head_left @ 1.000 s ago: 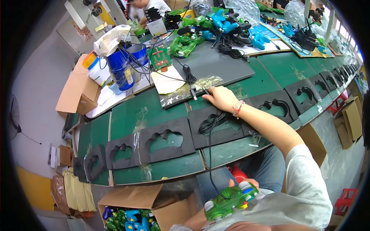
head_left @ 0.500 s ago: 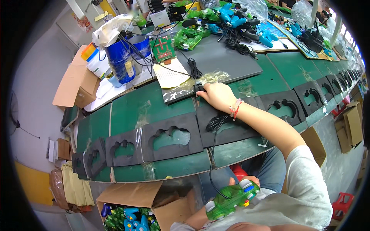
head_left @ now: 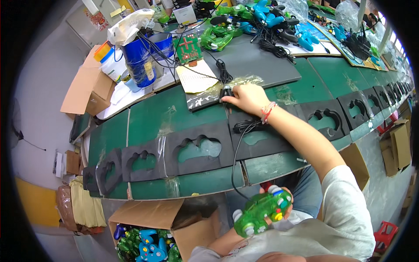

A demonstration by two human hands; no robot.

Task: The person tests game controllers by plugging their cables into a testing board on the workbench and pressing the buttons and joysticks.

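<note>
Long green tabletop point(head_left: 157, 118) curving off to the right, with a row of black foam trays point(head_left: 196, 148) along the near edge, each cut out in a gamepad shape. Further back there's a big grey mat point(head_left: 257, 61), and past it a heap of green and blue gamepads point(head_left: 244, 19) tangled in black cables. Two blue buckets point(head_left: 144, 61) stuffed with wires sit at the back left beside a green circuit board point(head_left: 188, 48), with an open cardboard box point(head_left: 87, 87) hanging off the far left edge.

The left hand point(head_left: 266, 209) is down near the person's lap, fingers wrapped around a translucent green gamepad point(head_left: 262, 211) with coloured buttons. Its black cable point(head_left: 238, 157) runs up over the tabletop edge to a bunched coil lying on a foam tray. The right hand point(head_left: 246, 98) is stretched out to the front edge of the grey mat, fingers curled down on a small black plug point(head_left: 227, 93); can't tell if it's actually pinched or just pressed.

Under the tabletop there's another cardboard box point(head_left: 170, 227) full of green and blue gamepads. Grey floor off to the left.
</note>
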